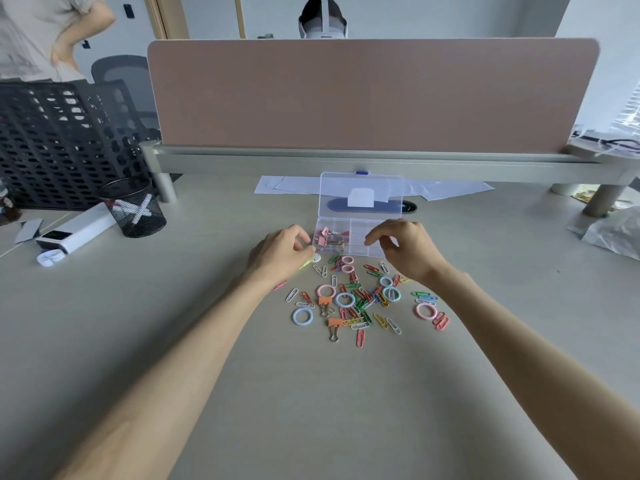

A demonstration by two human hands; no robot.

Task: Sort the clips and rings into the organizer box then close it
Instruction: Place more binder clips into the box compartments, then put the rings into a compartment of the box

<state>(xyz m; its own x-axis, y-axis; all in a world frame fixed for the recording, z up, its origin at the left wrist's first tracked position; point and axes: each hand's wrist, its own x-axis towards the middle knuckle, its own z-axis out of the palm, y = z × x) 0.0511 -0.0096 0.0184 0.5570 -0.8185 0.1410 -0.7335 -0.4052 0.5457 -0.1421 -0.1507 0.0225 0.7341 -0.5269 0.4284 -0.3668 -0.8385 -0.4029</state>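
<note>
The clear organizer box (pixel 367 249) stands on the desk with its lid (pixel 360 188) raised upright. Several pink binder clips (pixel 330 237) lie in its left compartment. In front of it a loose pile is spread: coloured paper clips (pixel 363 301), pink and blue rings (pixel 325 291), orange binder clips (pixel 334 323). My left hand (pixel 280 252) is curled at the box's left front corner, thumb tip touching a small white piece (pixel 316 258); whether it grips it is unclear. My right hand (pixel 405 247) hovers over the box's right side, fingers apart and pointing down, nothing visible in them.
A pink divider panel (pixel 374 95) walls off the desk's far edge, with a person seated behind it. At the left stand a black mesh cup (pixel 135 211), a white device (pixel 74 233) and a black crate (pixel 65 140). White papers (pixel 450 190) lie behind the box; a plastic bag (pixel 613 233) is far right.
</note>
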